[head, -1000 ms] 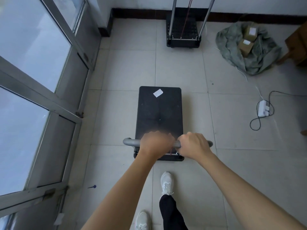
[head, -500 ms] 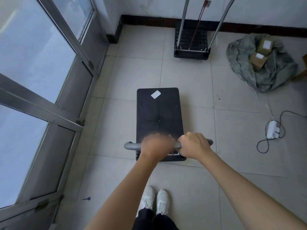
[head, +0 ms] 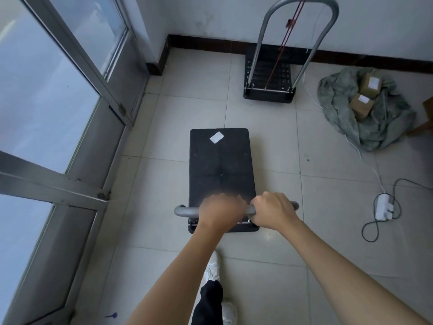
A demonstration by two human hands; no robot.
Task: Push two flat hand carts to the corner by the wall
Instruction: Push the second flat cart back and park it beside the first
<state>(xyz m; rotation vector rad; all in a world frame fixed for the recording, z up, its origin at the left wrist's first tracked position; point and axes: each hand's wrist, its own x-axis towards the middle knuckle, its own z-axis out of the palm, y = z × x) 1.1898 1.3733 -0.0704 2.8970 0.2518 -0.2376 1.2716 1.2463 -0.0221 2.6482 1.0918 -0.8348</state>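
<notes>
Gripping the grey handle point(head: 187, 211) with both hands: left hand point(head: 221, 213) clenched around the bar near its middle, right hand point(head: 274, 213) clenched just beside it, knuckles up, thumbs nearly touching. Rolling along under those fists, the near cart point(head: 220, 170), black deck flat and bare but for a small white label point(head: 216, 137) near its front edge, standing on the pale tiled floor point(head: 164, 137) about mid-room. Parked ahead, the far cart point(head: 269, 95), nose against the dark skirting point(head: 210, 44) at the white wall point(head: 234, 17), tall hoop handle upright, a red cord point(head: 287, 34) hanging down through the hoop. Open tile between the two carts, well apart. Over on the left, glass doors point(head: 46, 102) in grey frames meeting the wall at the corner. Over on the right, a crumpled green cloth point(head: 375, 127) with two cardboard boxes point(head: 362, 106) on it, and a white power strip point(head: 383, 207) with a black cable looped round it. Down below, one white shoe point(head: 212, 268) forward, a dark trouser leg point(head: 208, 301) behind it.
</notes>
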